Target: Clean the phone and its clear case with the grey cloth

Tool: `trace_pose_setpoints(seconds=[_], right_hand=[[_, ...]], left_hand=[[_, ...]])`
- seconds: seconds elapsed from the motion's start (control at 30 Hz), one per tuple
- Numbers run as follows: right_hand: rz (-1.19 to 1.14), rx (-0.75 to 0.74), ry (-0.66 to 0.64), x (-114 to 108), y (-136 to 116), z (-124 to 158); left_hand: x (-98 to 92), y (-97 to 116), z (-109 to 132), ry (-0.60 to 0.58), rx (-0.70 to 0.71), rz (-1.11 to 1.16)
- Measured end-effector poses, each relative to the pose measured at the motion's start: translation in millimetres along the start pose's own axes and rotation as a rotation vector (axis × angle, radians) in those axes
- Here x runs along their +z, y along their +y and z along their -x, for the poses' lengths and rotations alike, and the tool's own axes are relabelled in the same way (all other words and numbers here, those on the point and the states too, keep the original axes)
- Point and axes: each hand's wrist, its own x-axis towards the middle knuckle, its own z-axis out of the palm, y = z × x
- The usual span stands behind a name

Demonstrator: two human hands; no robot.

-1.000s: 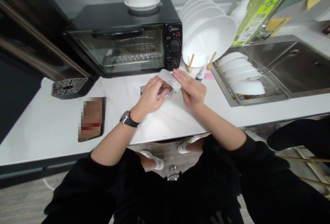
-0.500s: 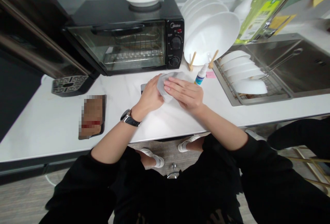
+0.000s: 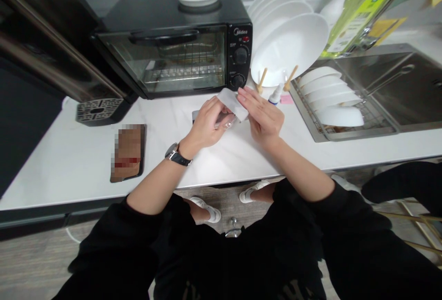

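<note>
Above the white counter [image 3: 228, 164], in front of the black toaster oven [image 3: 172, 44], a clear, shiny object [image 3: 229, 124] is grasped in the left hand [image 3: 206, 123], partly covered by a grey cloth [image 3: 232, 101]. The cloth is touched by the right hand [image 3: 265, 116], its fingers extended (whether it is pinched there cannot be told). A spray bottle [image 3: 276, 94] is partly hidden just beyond.

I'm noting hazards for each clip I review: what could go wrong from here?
The clear item seems held mainly by the fingers of the left hand, so it might slip onto the counter. The right hand, at the grey cloth, could knock the small spray bottle just beyond it. Pushed farther back, that bottle might bump the white plates standing on edge.
</note>
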Motion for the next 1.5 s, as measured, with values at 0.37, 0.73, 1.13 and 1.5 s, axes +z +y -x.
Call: trace_pose_setpoints(seconds=[0.37, 0.73, 1.13, 1.5], right_hand=[[0.044, -0.166, -0.163, 3, -11, 7], [0.042, 0.056, -0.045, 2, -1, 3], [0.075, -0.022, -0.109, -1, -9, 4], [0.111, -0.163, -0.240, -9, -27, 6]], left_hand=[[4.5, -10, 2, -0.071, -0.024, -0.011], [-0.6, -3, 1, -0.028, 0.002, 0.002], [0.3, -3, 3, -0.054, 0.002, -0.005], [-4.1, 3, 1, -0.136, -0.074, 0.076]])
